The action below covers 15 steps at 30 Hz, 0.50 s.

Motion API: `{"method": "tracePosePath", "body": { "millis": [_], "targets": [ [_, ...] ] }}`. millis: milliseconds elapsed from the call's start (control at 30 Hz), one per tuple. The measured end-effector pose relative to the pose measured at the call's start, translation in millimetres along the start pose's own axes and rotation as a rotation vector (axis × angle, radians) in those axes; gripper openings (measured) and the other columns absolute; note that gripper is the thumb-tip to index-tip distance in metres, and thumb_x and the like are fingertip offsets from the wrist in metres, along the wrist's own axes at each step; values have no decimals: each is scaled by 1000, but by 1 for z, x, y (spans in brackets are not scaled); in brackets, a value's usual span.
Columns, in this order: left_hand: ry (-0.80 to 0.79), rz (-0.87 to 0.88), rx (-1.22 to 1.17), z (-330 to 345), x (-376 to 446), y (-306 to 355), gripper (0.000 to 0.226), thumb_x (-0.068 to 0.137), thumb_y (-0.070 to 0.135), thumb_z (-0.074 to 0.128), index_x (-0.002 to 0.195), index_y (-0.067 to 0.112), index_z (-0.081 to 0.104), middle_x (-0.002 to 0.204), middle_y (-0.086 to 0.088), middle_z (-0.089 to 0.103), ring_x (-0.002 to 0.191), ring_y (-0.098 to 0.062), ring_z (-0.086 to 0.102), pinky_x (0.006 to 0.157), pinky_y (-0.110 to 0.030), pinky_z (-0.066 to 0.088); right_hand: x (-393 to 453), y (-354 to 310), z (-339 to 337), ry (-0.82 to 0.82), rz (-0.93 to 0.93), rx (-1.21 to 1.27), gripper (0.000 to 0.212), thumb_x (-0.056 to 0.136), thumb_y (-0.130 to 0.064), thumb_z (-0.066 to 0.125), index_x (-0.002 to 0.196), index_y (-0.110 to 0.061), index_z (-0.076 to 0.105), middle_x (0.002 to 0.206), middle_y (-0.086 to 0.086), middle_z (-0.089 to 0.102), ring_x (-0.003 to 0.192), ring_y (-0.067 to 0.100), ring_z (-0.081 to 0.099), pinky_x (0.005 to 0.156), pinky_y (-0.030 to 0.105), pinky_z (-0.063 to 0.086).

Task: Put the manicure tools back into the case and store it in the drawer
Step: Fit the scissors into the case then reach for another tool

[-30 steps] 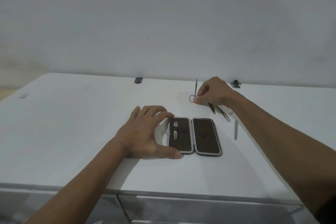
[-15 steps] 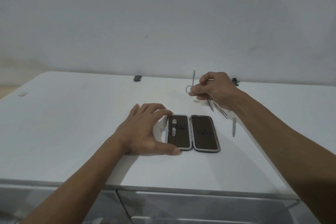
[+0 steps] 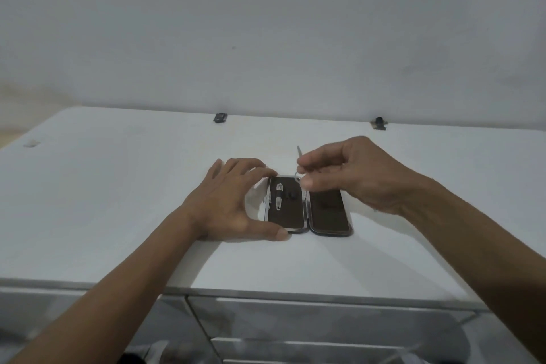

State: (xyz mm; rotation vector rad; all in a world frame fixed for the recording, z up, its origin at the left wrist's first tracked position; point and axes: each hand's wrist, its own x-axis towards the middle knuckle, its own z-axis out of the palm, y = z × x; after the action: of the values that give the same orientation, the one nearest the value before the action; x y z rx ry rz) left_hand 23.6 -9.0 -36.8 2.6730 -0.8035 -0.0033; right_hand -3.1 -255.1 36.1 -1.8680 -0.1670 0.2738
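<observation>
Pinching a small pair of scissors [image 3: 299,163] between thumb and curled fingers, the right hand [image 3: 348,174] hovers above the far end of the open case [image 3: 308,205]. Only part of the tool shows: a ring handle just below the fingertips, over the case's far edge, and a thin blade tip poking out beyond the fingers. Its long axis runs away from the person, tip pointing toward the wall [image 3: 266,23], ring toward the case.

Left of that hand, the left hand [image 3: 233,201] lies on the white tabletop [image 3: 103,201] with fingers spread; its fingertips touch the case's far left corner and its thumb lies along the near left corner.

Between the two hands the case lies flat, opened like a book, its two dark halves side by side with their long sides running away from the person. A nail clipper [image 3: 279,196] sits in the half nearer the left hand, lengthwise along it. Below the wrists, at the tabletop's front edge, drawer fronts [image 3: 295,322] show.
</observation>
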Motion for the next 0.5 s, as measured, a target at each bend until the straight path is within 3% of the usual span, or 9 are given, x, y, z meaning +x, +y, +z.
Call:
{"method": "tracePosePath", "body": {
  "millis": [100, 167, 233, 300, 400, 500],
  "targets": [
    [2, -6, -5, 0, -1, 1, 115, 49, 108, 43, 144, 44, 42, 145, 24, 39, 141, -6, 32, 120, -47, 26, -22, 3, 11, -63, 5, -76, 35, 70, 0, 85, 102, -8, 74, 86, 20, 74, 76, 19, 71, 80, 30, 61],
    [9, -1, 1, 0, -1, 2, 115, 49, 108, 42, 143, 43, 43, 145, 23, 40, 140, -7, 33, 119, -46, 27, -32, 8, 19, -60, -23, -189, 35, 72, -8, 86, 104, -14, 74, 78, 13, 73, 69, 20, 70, 76, 33, 62],
    [13, -1, 8, -1, -2, 2, 116, 49, 109, 40, 144, 42, 43, 145, 22, 41, 140, -7, 33, 119, -46, 27, -38, 13, 24, -50, -98, -350, 35, 73, -21, 86, 106, -19, 75, 78, 6, 73, 70, 20, 70, 71, 29, 60],
    [5, -8, 9, -1, -2, 2, 121, 48, 110, 36, 146, 40, 43, 147, 21, 40, 141, -8, 33, 120, -46, 26, -42, 15, 28, -46, -165, -462, 34, 74, -32, 85, 106, -23, 76, 72, -1, 69, 61, 9, 62, 61, 21, 53],
    [-6, -7, 13, -2, -2, 3, 120, 49, 107, 40, 147, 39, 42, 148, 20, 40, 142, -9, 32, 119, -46, 26, -46, 16, 32, -51, -205, -464, 32, 76, -38, 82, 104, -24, 77, 65, -6, 62, 54, 0, 53, 55, 13, 43],
    [-5, 0, 14, -3, -2, 4, 115, 52, 105, 41, 146, 39, 43, 147, 19, 41, 141, -10, 33, 118, -47, 28, -46, 18, 34, -80, -195, -402, 28, 78, -36, 80, 102, -22, 77, 66, -1, 71, 54, 2, 64, 57, 18, 50]
  ]
}}
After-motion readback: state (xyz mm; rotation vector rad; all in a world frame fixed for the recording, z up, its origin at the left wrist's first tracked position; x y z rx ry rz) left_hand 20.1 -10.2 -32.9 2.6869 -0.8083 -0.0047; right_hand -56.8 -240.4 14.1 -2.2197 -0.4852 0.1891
